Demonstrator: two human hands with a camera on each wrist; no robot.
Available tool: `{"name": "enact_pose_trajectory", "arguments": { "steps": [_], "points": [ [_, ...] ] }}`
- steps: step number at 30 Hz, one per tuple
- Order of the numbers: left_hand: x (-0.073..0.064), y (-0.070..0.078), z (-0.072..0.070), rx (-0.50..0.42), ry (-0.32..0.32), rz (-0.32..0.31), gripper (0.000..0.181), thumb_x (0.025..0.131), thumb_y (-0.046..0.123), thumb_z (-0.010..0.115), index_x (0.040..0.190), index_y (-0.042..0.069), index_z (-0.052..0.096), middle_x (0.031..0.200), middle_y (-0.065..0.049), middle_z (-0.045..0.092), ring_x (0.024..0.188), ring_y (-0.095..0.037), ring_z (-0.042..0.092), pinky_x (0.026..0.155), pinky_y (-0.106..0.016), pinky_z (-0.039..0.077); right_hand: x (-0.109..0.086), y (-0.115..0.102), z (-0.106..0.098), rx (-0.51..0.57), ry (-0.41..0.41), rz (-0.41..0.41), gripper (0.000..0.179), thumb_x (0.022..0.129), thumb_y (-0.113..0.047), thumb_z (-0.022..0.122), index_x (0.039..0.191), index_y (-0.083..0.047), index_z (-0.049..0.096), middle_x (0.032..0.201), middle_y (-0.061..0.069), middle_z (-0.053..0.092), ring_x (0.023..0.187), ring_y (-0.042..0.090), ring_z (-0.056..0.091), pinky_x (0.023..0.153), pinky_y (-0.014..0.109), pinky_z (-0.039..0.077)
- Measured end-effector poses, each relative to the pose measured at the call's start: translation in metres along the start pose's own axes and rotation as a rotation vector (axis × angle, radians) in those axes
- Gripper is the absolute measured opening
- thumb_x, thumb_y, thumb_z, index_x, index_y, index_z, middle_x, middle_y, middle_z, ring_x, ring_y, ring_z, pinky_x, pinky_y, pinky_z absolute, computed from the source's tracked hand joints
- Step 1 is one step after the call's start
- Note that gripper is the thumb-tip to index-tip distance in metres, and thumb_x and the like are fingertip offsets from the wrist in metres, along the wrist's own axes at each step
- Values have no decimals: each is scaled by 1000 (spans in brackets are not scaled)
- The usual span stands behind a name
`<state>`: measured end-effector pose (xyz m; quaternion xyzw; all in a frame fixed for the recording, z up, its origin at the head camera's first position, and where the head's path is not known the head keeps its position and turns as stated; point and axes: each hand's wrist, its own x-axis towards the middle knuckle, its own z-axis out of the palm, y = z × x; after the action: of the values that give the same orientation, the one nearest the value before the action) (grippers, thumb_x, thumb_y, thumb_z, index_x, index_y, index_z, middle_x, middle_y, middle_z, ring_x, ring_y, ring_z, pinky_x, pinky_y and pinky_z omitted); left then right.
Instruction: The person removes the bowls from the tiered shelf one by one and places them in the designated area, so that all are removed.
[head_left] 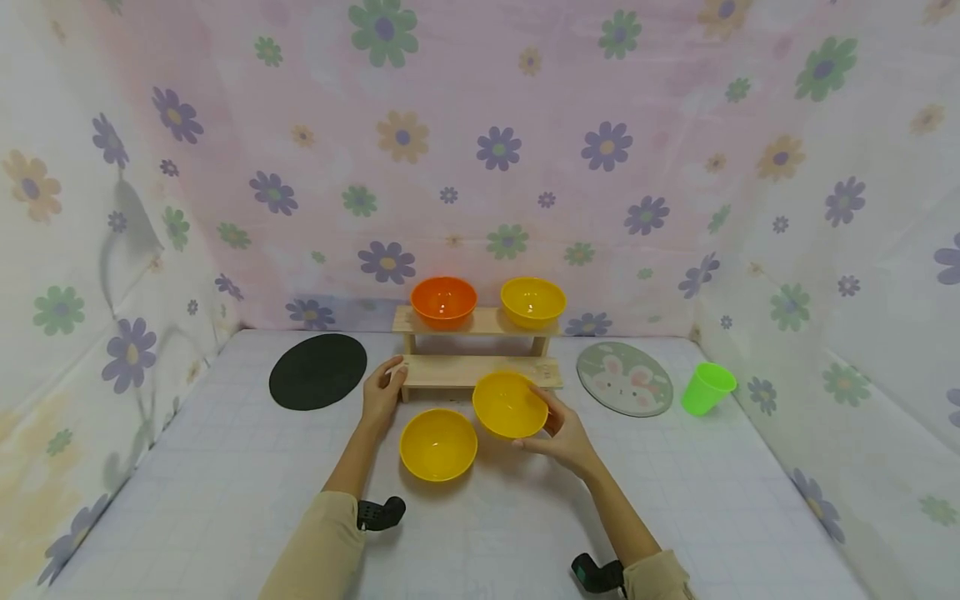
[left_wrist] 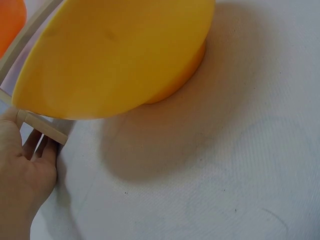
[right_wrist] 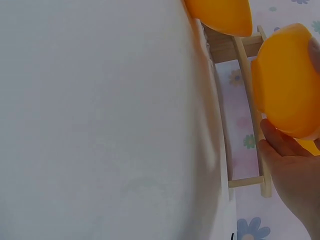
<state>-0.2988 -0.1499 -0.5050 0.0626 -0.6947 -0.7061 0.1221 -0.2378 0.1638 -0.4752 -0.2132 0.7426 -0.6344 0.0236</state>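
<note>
I see the person's right hand [head_left: 564,435] with its fingers clamped on the right side of a yellow, round, smooth bowl [head_left: 510,405], thumb on the near side and the other fingers along the right wall. That held bowl is just in front of the lower step of a pale two-step wooden stand [head_left: 442,371], toward its right half. The left hand [head_left: 382,397] is at the stand's left end; I make out its fingers and thumb closed around the end of the lower step.

Between the forearms, just left and near of the held bowl, a second yellow bowl [head_left: 438,446] rests upright on the white-covered desk [head_left: 517,533]. On the far, upper step I have an orange round bowl [head_left: 444,303] at left and another yellow bowl [head_left: 533,303] at right. A black round mat [head_left: 318,372] lies left of the stand; a grey-green round mat with rabbit faces [head_left: 625,379] lies right, and a bright green cup [head_left: 707,389] stands farther right.
</note>
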Motion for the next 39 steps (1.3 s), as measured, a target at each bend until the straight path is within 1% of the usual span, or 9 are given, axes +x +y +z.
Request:
{"name": "enact_pose_trajectory", "arguments": {
  "steps": [4,9,11,15,19,23,26,34,39],
  "points": [
    [-4,8,0,-29,-11,-7,38,93,12,59,128,-3,54,136,-20,49,116,-29,50,88,-20,43,-8,2,-2,-14,-4,9,85,73,-2,79,144,1,33,146,21,36,126,38,44,100,28,39],
    [-11,21,0,-52,-21,-17,37,93,7,57,127,-7,53,135,-23,48,117,-32,49,85,-19,44,-17,2,-2,-33,-8,30,86,72,-5,80,144,2,33,146,23,34,126,39,43,100,34,39],
    [-10,20,0,-43,-20,-20,38,93,8,57,128,-6,53,135,-23,48,117,-32,49,84,-17,44,-19,2,-1,-42,-9,44,86,72,-6,81,143,2,33,147,23,33,127,39,42,100,35,39],
    [-4,8,-1,-29,-16,-30,40,94,14,58,130,-2,53,136,-20,48,117,-29,49,83,-16,43,-23,4,-1,-37,-11,72,88,71,-7,81,144,2,32,148,23,32,128,39,41,100,36,38],
    [1,-1,0,-4,-4,-24,41,94,18,58,131,1,53,136,-18,49,117,-27,50,86,-17,43,-26,5,-1,-15,-25,66,91,69,-5,83,143,5,31,147,25,31,127,41,41,100,37,38],
    [3,-2,0,-5,-1,-6,40,94,17,58,130,0,53,136,-18,49,116,-27,50,84,-15,44,-28,7,-2,-10,-40,37,91,68,-3,83,143,7,31,146,27,32,127,42,40,100,38,37],
    [0,2,0,-13,-7,-3,39,94,15,58,130,-1,53,137,-19,49,116,-27,50,82,-14,44,-29,9,-2,-15,-45,34,90,68,-3,82,142,7,32,145,28,33,126,44,41,100,39,37],
    [1,-2,1,4,-2,13,39,94,16,58,129,-1,54,136,-18,49,117,-28,50,85,-17,44,-35,11,-2,-27,-55,82,89,70,-4,82,142,6,32,144,28,34,126,44,41,100,35,38],
    [1,-3,1,2,-4,14,40,94,17,58,130,-1,53,137,-19,49,116,-28,50,82,-14,43,-35,14,-3,-18,-77,116,87,70,-3,81,143,4,32,146,26,33,127,43,40,100,33,38]
  ]
}}
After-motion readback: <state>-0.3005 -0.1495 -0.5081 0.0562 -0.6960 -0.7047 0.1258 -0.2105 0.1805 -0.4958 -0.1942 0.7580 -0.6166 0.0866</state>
